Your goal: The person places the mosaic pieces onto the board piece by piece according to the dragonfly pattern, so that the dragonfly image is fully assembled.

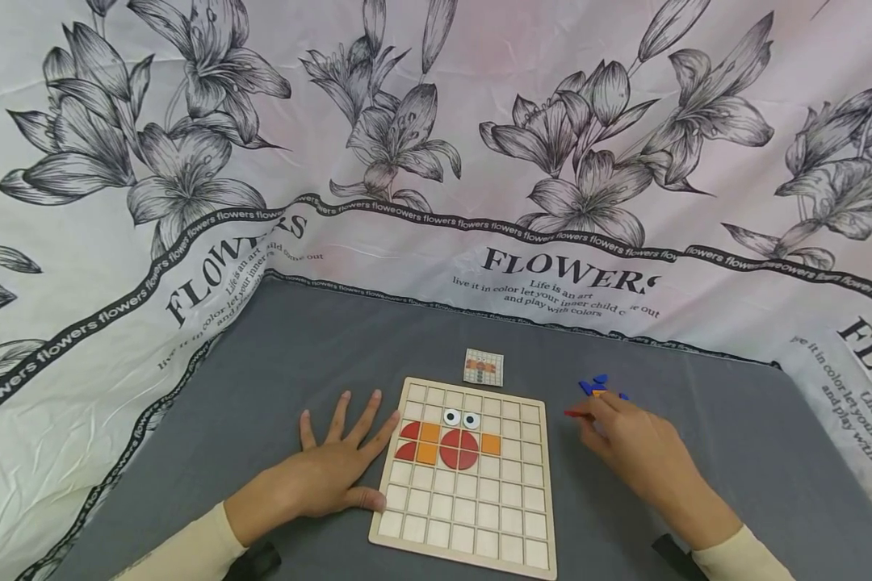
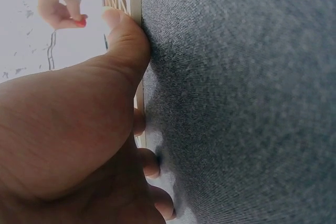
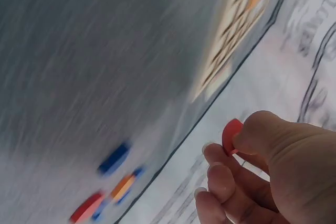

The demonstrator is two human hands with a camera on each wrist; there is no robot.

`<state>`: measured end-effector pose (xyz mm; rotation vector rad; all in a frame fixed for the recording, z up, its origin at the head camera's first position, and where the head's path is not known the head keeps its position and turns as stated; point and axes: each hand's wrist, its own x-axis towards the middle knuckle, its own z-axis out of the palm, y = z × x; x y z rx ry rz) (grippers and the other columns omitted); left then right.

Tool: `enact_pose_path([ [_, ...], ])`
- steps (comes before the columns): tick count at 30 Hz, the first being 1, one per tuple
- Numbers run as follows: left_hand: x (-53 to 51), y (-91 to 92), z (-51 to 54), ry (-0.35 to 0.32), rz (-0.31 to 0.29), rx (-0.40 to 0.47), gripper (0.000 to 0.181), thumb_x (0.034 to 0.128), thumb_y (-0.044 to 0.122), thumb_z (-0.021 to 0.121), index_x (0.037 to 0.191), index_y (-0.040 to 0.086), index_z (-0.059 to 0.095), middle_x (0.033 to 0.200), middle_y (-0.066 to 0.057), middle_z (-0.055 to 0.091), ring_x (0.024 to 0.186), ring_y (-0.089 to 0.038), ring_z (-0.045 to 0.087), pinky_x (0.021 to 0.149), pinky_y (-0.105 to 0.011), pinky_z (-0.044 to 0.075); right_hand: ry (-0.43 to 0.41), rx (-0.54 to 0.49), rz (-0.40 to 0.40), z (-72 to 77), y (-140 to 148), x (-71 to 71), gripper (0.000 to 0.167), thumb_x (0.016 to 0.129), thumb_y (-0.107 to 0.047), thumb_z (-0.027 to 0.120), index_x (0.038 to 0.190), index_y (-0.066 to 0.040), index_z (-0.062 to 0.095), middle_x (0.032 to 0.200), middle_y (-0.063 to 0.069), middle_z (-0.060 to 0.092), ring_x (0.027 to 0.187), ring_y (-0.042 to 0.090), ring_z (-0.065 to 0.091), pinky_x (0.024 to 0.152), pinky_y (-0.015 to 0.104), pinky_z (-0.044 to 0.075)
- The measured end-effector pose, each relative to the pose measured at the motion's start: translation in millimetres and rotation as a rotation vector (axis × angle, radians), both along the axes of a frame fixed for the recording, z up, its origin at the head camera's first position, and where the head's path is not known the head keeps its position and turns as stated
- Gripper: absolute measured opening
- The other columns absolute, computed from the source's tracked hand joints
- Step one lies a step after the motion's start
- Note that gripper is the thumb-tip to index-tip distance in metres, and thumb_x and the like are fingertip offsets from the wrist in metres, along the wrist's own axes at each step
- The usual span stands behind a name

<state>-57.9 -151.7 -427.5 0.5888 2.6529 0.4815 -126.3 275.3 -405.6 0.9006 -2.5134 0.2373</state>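
My right hand (image 1: 635,452) pinches a red tile (image 3: 230,136) between thumb and fingertips, off the right side of the wooden grid board (image 1: 472,516). The tile's rounded edge shows in the right wrist view. My left hand (image 1: 327,468) lies with fingers spread at the board's left edge; its thumb (image 2: 126,40) touches the frame. Set in the board are two eye tiles (image 1: 451,417), a circle of red quarter tiles (image 1: 459,449), orange square tiles (image 1: 427,453) on both sides of it, and two red quarter tiles (image 1: 407,451) at the far left.
Behind the board lies a small picture card (image 1: 484,367) with a gridded pattern. Loose blue pieces (image 1: 600,379) and an orange piece (image 3: 123,187) lie beyond my right hand, with a red piece (image 3: 88,206) near them. A flower-print cloth (image 1: 407,242) rises behind the grey table surface (image 1: 320,339).
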Motion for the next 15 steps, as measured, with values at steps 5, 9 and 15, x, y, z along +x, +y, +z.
enact_pose_path([
  [5,-0.5,-0.8,-1.2,0.004,-0.003,0.011,0.109,0.0891,0.07,0.062,0.173,0.022,0.013,0.177,-0.018,-0.008,0.156,-0.058,-0.014,0.1,-0.094,-0.005,-0.03,-0.01,0.1,-1.8,-22.6,14.7,0.025,0.079,-0.011,0.093,0.101,-0.017,0.081,0.093,-0.009,0.072,0.06,0.001,0.055,0.044,0.021,0.04],
  [9,-0.3,-0.6,-1.7,0.005,-0.001,0.002,0.109,0.0889,0.071,0.062,0.173,0.023,0.012,0.177,-0.018,-0.009,0.156,-0.058,-0.014,0.101,-0.094,-0.004,-0.049,-0.004,0.125,-5.9,-37.8,22.2,0.026,0.076,-0.015,0.096,0.097,-0.019,0.082,0.09,-0.011,0.069,0.064,-0.001,0.056,0.049,0.019,0.045],
  [15,0.5,-0.4,-0.7,0.006,0.002,-0.001,0.109,0.0887,0.071,0.063,0.173,0.023,0.012,0.177,-0.017,-0.008,0.156,-0.057,-0.014,0.101,-0.094,-0.004,-0.11,-0.004,0.117,-14.0,-51.2,27.9,0.024,0.076,-0.017,0.097,0.093,-0.022,0.08,0.087,-0.015,0.065,0.067,-0.004,0.052,0.054,0.019,0.046],
])
